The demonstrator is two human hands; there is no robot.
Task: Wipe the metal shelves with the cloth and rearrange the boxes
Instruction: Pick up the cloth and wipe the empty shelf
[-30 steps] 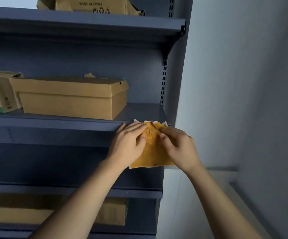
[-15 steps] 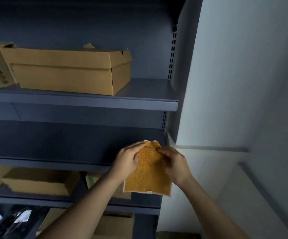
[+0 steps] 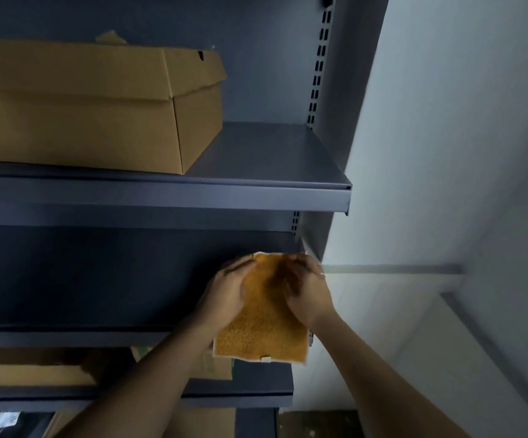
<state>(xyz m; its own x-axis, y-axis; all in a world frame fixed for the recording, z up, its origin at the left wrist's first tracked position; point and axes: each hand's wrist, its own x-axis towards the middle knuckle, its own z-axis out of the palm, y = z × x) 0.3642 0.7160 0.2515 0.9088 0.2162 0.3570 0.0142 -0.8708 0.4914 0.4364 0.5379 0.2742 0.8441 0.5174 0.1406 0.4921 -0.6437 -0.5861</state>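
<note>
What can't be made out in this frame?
Head view:
- Box: left end cut off by the frame edge.
- Cloth: upper part covered by the left hand and right hand, both blurred; contact with the shelf unclear.
- Lower boxes: dark, partly behind the shelf lip and left forearm; print unreadable.
- Bottom-left clutter: cut off, too dark to identify.

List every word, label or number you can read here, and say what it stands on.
None can be read.
On the large cardboard box, upper shelf: no print visible.
On the orange cloth: a small pale tag, nothing legible.
On the lower cardboard box beside the cloth's bottom edge: greenish marks, too blurred to read.
</note>
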